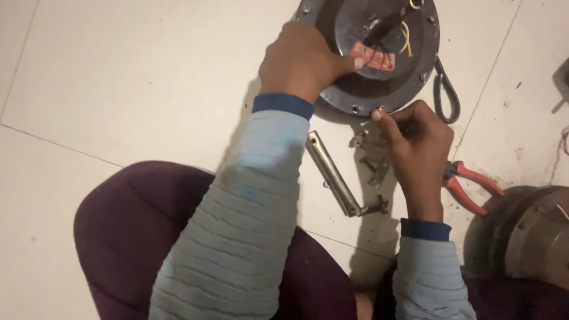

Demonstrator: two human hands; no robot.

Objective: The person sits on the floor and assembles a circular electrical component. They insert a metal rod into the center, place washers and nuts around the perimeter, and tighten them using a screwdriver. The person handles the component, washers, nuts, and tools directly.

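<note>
The left hand (302, 59) presses flat, unclenched, on the motor (379, 53); the right hand (415, 139) pinches a screw (379, 109) at its rim. A slip could drop it among loose parts (370, 160).

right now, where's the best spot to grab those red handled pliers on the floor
Take the red-handled pliers by the two handles, coming from the right. The handles splay out toward the right and lie bare on the tiled floor, while the jaw end is tucked under the right hand, which is pinching something small at the rim of the round metal housing.
</note>
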